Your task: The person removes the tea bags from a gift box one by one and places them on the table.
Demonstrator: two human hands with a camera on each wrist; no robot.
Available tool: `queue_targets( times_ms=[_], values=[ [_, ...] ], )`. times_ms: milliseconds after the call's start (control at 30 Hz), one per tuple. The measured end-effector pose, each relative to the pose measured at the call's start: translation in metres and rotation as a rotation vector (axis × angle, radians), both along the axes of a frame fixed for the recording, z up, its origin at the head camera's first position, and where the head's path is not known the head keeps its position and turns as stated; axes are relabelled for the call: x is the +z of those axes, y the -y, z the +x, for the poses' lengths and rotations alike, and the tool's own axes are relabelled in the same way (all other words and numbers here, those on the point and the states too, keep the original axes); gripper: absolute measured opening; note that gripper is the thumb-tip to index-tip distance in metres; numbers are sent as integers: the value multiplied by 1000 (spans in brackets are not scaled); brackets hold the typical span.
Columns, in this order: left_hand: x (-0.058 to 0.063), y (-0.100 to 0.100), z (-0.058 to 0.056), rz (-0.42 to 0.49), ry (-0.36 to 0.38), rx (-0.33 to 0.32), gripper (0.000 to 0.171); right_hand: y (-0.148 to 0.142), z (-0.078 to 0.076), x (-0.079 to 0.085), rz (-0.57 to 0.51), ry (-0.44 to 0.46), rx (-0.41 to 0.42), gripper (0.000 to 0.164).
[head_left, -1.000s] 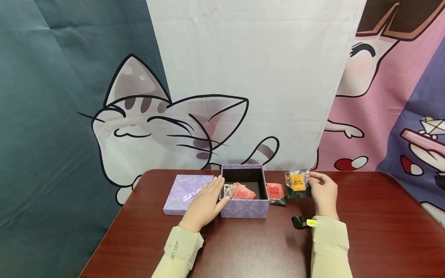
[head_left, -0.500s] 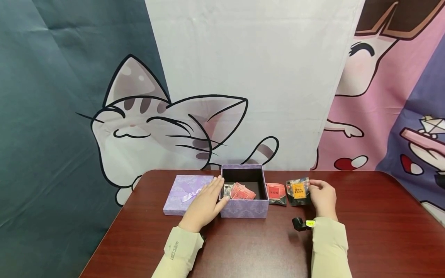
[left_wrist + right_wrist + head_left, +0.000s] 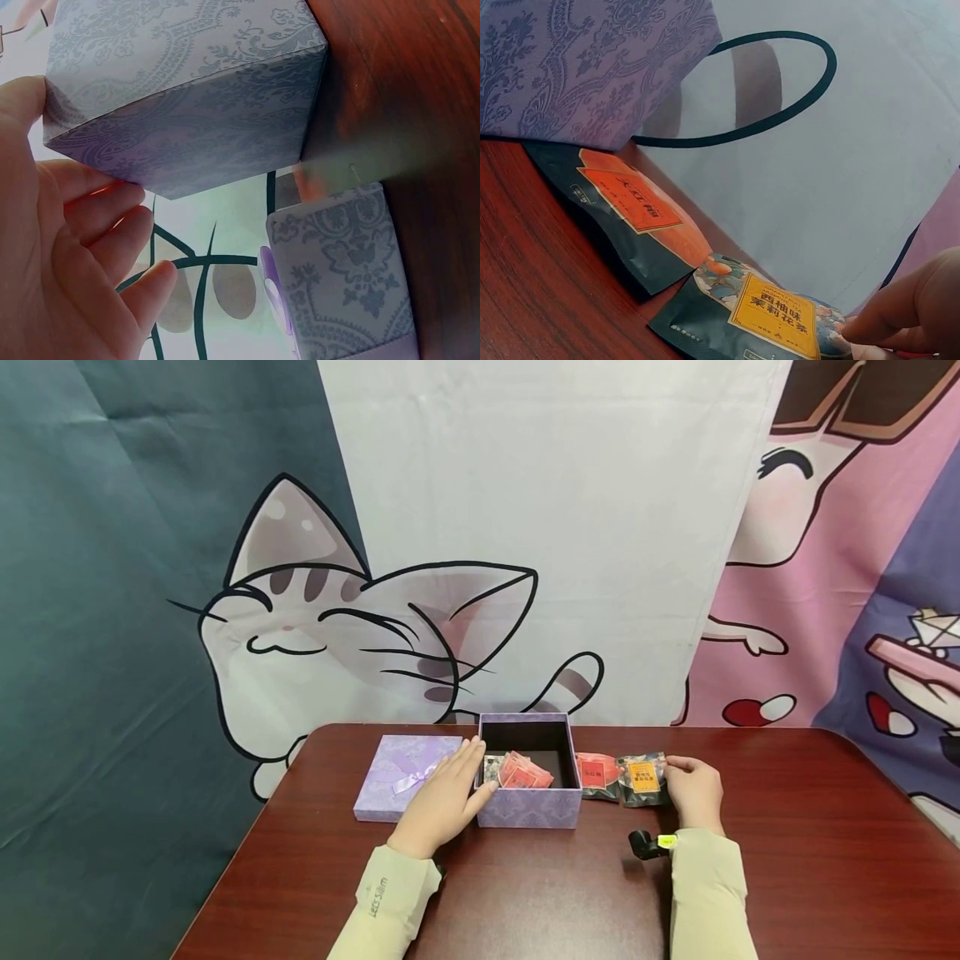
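Note:
My right hand (image 3: pixel 696 792) pinches the right edge of a dark tea sachet (image 3: pixel 642 781) with a yellow label and flowers printed on it. That sachet lies beside a tea sachet (image 3: pixel 597 774) with a red label, their edges meeting in the right wrist view. Just left of them stands a purple patterned box (image 3: pixel 527 810), uncovered, with several red packets (image 3: pixel 527 771) inside. Against the box's left wall, my left hand (image 3: pixel 438 802) rests with straight fingers; the left wrist view has its thumb (image 3: pixel 22 101) at the box's corner.
The purple lid (image 3: pixel 386 777) with a bow lies left of the box, partly behind my left hand. All stand on a reddish-brown table (image 3: pixel 525 893). A cloth backdrop (image 3: pixel 600 527) with cartoon prints hangs behind the table's far edge.
My right hand has brought the yellow-labelled tea sachet down and nearer, laying it beside the red-labelled one. The left hand and the box have stayed in place.

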State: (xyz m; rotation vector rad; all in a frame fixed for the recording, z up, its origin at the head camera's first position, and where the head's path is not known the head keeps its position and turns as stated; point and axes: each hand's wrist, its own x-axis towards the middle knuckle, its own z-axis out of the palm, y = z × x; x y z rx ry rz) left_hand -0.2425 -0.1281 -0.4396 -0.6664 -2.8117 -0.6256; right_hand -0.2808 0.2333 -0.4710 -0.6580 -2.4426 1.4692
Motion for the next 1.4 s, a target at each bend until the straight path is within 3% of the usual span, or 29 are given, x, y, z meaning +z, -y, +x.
queue_targets(
  times_ms=[367,600,833,1100,1400],
  values=[
    [2,0,1,-12,6,-1,67,0,2,13,-56,-25,33,41],
    [0,1,0,-4,-1,-3,67,18,5,38,-246,-136,125,36],
    [-2,1,-1,-11,-15,-4,67,43,9,58,-166,-194,245,35],
    [-2,1,-1,-12,-14,-1,66,67,18,76,-59,-249,320,30],
    [-1,1,-1,-18,-14,1,67,96,21,80,43,-285,398,24]
  ],
)
